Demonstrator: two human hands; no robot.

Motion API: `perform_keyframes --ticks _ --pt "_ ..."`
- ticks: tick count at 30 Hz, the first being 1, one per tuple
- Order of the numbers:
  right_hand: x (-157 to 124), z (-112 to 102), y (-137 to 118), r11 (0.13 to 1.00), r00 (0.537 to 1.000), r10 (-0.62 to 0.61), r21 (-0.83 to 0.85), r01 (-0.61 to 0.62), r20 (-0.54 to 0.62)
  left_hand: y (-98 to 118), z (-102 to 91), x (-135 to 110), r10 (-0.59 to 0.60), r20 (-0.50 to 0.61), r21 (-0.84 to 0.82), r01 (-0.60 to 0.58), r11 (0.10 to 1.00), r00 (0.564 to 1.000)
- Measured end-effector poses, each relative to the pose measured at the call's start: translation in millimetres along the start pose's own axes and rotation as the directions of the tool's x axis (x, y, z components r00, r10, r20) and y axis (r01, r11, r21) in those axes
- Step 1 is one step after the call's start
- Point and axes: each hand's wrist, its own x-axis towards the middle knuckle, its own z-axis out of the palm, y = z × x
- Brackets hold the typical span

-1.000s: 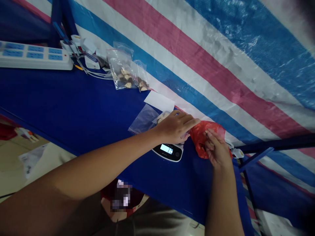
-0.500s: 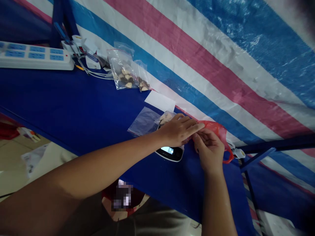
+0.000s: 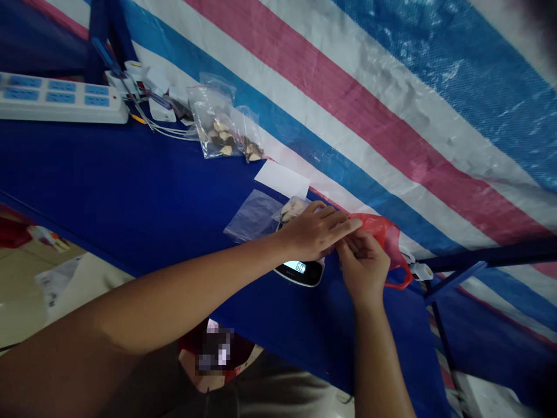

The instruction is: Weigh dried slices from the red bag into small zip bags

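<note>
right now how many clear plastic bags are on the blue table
4: a bag of pale pieces and a smaller one past the power strip, a flat one, and one at the left hand; another could be hidden.

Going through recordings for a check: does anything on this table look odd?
The left hand covers the top of the digital scale, so its lit reading may not be a clean weight, though whether they touch cannot be told. Nothing looks spilled or damaged.
</note>
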Motion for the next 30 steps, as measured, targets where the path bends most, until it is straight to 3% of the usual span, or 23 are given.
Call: perform_keyframes --ticks 4,8,15,20,23,25,27,30 --pt "0 4 -5 0.995 0.996 0.002 -0.102 -0.011 -0.086 -1 -1.1 0 -0.018 -0.014 -0.004 0.018 1.0 1.0" --pt "5 -2 -11 1.0 0.967 0.025 -0.012 -0.029 -0.255 0 -1.9 0 -0.041 -0.029 0.009 0.042 0.999 0.999" --pt "11 -6 -5 0.96 0.96 0.239 0.185 -0.211 -0.146 1 -1.2 1 -0.044 -0.029 0.017 0.044 0.999 0.999" --pt "24 -26 2 0.765 0.873 0.487 0.502 -0.402 -0.043 1 -2.0 2 -0.044 -0.041 0.017 0.044 0.999 0.998" --pt "34 -43 10 0.626 0.796 0.599 0.669 -0.401 -0.084 1 -2.1 2 -0.041 -0.041 0.018 0.041 0.999 0.998" --pt "38 -52 17 0.583 0.754 0.644 0.718 -0.379 -0.125 1 -1.9 2 -0.034 -0.053 0.02 0.036 0.999 0.998" --pt "39 -58 23 0.59 0.761 0.634 0.721 -0.364 -0.135 1 -1.9 2 -0.029 -0.066 0.021 0.031 0.999 0.997" --pt "39 -63 32 0.657 0.816 0.562 0.675 -0.337 -0.139 0 -2.1 2 -0.029 -0.069 0.023 0.03 0.999 0.997"
